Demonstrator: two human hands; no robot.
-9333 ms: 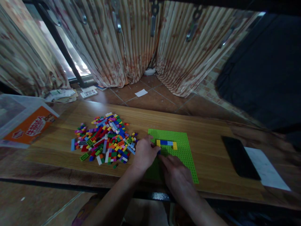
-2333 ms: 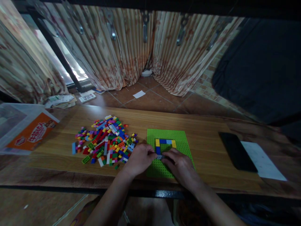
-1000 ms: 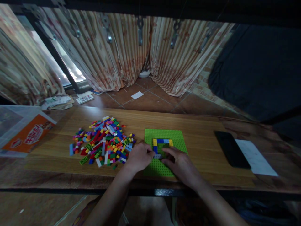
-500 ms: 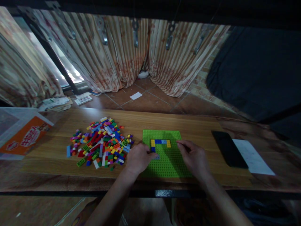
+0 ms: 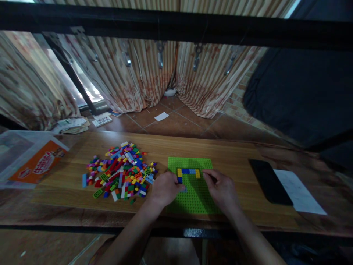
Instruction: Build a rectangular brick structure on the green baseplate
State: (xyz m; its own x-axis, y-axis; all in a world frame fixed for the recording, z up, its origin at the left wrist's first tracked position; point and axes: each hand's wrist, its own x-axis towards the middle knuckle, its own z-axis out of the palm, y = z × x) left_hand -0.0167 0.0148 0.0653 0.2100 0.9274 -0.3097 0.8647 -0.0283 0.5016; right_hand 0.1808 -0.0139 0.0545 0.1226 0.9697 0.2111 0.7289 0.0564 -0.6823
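Note:
A green baseplate (image 5: 193, 200) lies on the wooden table (image 5: 234, 158). On it stands a short row of yellow, blue and light-blue bricks (image 5: 189, 171), with a blue brick (image 5: 179, 180) and a grey brick (image 5: 184, 190) running down from its left end. My left hand (image 5: 164, 187) rests curled on the plate's left edge, fingertips beside the grey brick. My right hand (image 5: 221, 187) lies on the plate's right part, its fingers pinched together close to the row's right yellow brick. Whether the pinch holds anything is hidden.
A pile of mixed coloured bricks (image 5: 121, 173) lies left of the plate. A clear bag with an orange card (image 5: 35, 165) sits at the far left. A black phone (image 5: 268, 180) and a white sheet (image 5: 299, 191) lie to the right. Curtains hang behind.
My right hand left the grey brick, swung to the plate's right side and came back in to the row's right end. My left hand stayed at the left edge. The camera tilted up.

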